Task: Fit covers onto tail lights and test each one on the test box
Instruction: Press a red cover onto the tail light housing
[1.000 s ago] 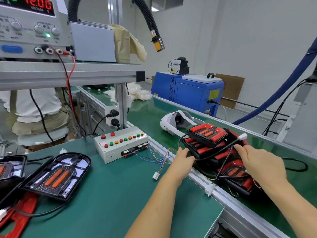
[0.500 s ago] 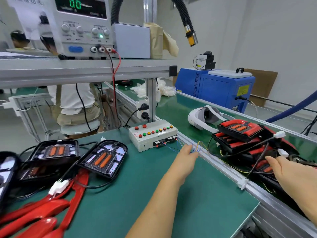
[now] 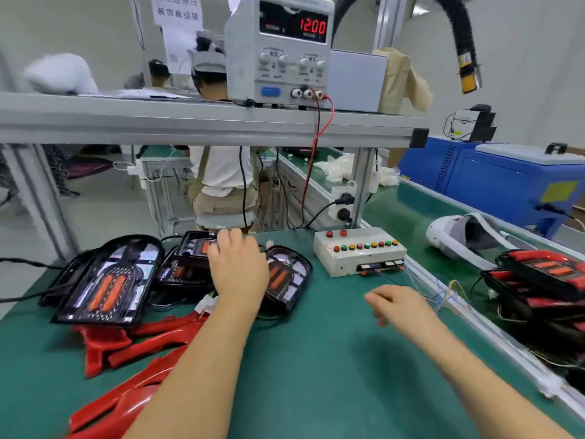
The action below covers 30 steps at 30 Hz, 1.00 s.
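Tail lights (image 3: 107,286) | left hand (image 3: 237,267) above, grip unclear | right hand (image 3: 399,304) relaxed, empty | power supply (image 3: 278,49) reads 12.00

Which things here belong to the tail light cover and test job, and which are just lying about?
Job: bare tail lights, red covers, test box, power supply, covered tail lights on the belt.
Lying about: white headset, blue machine, tan bag on the shelf.

Red covers (image 3: 133,340) lie on the green mat (image 3: 316,359); black tail lights (image 3: 107,283) show orange strips.
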Each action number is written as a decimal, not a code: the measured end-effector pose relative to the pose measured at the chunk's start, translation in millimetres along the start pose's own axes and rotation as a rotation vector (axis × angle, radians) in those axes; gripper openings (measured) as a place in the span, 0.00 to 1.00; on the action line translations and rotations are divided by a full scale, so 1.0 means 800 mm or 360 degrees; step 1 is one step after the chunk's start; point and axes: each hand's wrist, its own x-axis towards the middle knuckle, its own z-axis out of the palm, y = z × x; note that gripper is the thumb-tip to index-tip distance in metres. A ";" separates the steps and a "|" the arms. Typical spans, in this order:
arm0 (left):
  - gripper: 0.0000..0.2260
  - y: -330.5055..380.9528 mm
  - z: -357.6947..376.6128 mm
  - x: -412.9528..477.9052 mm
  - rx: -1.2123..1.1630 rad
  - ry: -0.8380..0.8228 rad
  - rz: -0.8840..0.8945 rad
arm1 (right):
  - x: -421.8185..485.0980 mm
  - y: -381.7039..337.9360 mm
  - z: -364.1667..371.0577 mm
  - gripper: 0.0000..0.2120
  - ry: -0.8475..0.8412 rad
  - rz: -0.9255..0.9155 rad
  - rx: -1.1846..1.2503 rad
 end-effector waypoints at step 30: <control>0.14 -0.080 -0.036 0.014 -0.1101 0.0296 -0.0234 | 0.088 -0.112 0.100 0.10 -0.0168 -0.0192 0.0943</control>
